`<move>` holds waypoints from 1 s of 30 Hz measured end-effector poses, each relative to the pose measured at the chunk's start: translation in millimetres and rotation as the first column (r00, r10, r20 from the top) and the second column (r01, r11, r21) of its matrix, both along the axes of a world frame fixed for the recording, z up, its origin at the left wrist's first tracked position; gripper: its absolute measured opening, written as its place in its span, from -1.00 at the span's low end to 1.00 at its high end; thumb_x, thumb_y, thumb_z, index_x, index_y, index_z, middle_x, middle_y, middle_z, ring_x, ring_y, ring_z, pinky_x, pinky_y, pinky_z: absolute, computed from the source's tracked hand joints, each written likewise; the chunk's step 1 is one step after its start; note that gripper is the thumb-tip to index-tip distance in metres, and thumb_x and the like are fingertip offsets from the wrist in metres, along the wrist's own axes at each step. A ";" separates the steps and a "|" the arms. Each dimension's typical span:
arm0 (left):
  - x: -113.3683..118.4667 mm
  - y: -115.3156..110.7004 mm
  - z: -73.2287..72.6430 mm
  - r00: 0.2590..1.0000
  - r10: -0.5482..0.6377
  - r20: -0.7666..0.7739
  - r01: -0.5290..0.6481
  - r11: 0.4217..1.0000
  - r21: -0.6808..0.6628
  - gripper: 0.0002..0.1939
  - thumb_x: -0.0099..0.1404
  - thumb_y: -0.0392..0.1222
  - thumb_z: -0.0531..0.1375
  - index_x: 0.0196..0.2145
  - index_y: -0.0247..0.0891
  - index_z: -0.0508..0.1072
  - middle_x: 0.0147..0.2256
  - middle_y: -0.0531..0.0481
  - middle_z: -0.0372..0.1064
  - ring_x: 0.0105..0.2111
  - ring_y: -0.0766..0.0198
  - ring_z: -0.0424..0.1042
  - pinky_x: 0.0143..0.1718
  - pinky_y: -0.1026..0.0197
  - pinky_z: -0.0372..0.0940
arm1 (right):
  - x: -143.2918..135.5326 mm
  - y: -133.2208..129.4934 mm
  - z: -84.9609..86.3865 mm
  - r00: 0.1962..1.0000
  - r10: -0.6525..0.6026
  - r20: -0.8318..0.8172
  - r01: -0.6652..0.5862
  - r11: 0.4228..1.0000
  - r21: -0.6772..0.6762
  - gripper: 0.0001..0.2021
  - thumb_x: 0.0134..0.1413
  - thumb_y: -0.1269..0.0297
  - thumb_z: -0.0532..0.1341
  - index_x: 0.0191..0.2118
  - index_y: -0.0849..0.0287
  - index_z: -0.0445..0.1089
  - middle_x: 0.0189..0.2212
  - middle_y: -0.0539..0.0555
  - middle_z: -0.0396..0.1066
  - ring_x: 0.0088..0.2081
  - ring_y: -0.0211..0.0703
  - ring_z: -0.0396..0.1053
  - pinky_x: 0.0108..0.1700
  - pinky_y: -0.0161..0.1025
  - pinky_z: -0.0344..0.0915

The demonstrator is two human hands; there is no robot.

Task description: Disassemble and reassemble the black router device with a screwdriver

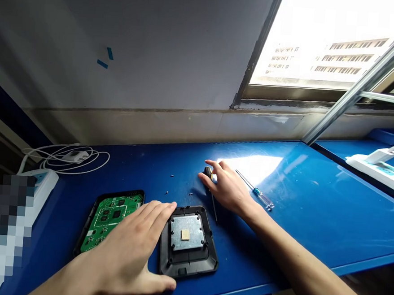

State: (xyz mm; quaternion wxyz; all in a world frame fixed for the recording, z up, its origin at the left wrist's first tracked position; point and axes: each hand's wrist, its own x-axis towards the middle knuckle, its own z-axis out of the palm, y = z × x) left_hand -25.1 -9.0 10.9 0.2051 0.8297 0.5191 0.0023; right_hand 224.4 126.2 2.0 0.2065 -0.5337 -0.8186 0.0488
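Observation:
My left hand (pixel 133 242) is spread at the left edge of a black plastic cover (pixel 188 270), thumb apart from the fingers. A metal plate (pixel 194 228) with a small beige pad (pixel 185 235) is fixed inside the cover. Partly behind that hand, a green circuit board (pixel 111 213) sits in a black casing. My right hand (pixel 228 185) has its thumb and fingers around the dark handle of a screwdriver (pixel 208 171), whose thin shaft points toward the front edge. A second screwdriver (pixel 261 197) with a clear blue handle lies to the right.
Small screws (pixel 167 192) lie behind the cover on the blue table (pixel 314 209). White cables (pixel 91 162) and a power strip (pixel 47 186) are at the left. Another power strip (pixel 380 171) stands at the right, beyond a metal frame (pixel 338 105).

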 end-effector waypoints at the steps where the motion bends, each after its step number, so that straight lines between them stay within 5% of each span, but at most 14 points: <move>1: -1.2 -0.9 -2.6 1.000 -0.007 0.018 0.006 1.000 0.022 0.28 0.08 0.44 0.35 0.52 -0.10 -0.17 0.47 -0.32 -0.06 0.44 -0.40 -0.05 0.37 -0.50 0.06 | -1.3 0.9 -2.1 1.000 -0.016 0.001 0.016 1.000 -0.007 -0.48 0.36 -0.07 0.12 0.22 0.19 0.37 -0.08 0.32 0.46 -0.20 0.18 0.55 -0.14 0.10 0.47; 8: -6.5 -2.7 -10.3 0.993 -0.028 0.118 0.018 0.996 0.089 0.26 0.14 0.42 0.33 0.52 0.01 -0.28 0.49 -0.25 -0.11 0.44 -0.41 -0.11 0.33 -0.51 0.13 | 4.3 9.3 -1.7 0.995 -0.027 -0.092 0.024 0.999 -0.035 -0.67 0.24 0.25 0.24 0.09 0.17 0.44 -0.19 0.23 0.53 -0.22 0.10 0.53 -0.14 0.03 0.47; 12: -6.2 -1.2 -4.0 0.997 0.012 0.082 -0.014 1.000 0.020 0.25 0.16 0.44 0.31 0.53 -0.05 -0.26 0.50 -0.27 -0.17 0.46 -0.40 -0.19 0.35 -0.51 0.08 | 9.6 3.3 15.3 0.967 0.014 -0.255 -0.015 1.000 -0.001 -0.55 0.31 0.22 0.18 0.27 0.14 0.30 -0.15 0.14 0.52 -0.40 -0.14 0.51 -0.22 -0.07 0.53; 16: -6.3 0.6 -1.1 0.996 0.040 0.086 -0.040 0.999 0.002 0.25 0.16 0.48 0.29 0.53 -0.08 -0.23 0.50 -0.26 -0.17 0.47 -0.40 -0.26 0.36 -0.51 0.04 | 4.9 -17.8 27.5 0.719 0.191 -0.668 -0.111 0.981 0.161 -0.53 0.40 0.18 0.11 0.36 0.00 0.21 -0.09 0.10 0.52 -0.35 -0.14 0.59 -0.26 -0.07 0.61; 18: -6.3 1.6 -1.3 0.993 0.036 0.111 -0.039 0.999 0.024 0.23 0.16 0.47 0.30 0.52 -0.06 -0.21 0.50 -0.25 -0.14 0.47 -0.41 -0.23 0.36 -0.51 0.05 | 0.3 -29.1 28.6 0.615 0.266 -0.743 -0.109 0.961 0.253 -0.56 0.44 0.22 0.08 0.36 -0.08 0.20 -0.08 0.08 0.54 -0.32 -0.13 0.62 -0.25 -0.05 0.63; 30: -4.2 0.3 -1.2 0.992 0.055 0.112 -0.057 0.998 0.014 0.13 0.21 0.38 0.32 0.50 -0.03 -0.12 0.50 -0.16 -0.10 0.48 -0.33 -0.20 0.39 -0.47 -0.01 | -8.5 -39.7 16.3 0.502 0.505 -0.702 -0.248 0.862 0.442 -0.57 0.43 0.32 0.13 0.32 -0.11 0.23 -0.04 0.10 0.46 -0.30 -0.13 0.64 -0.30 -0.08 0.68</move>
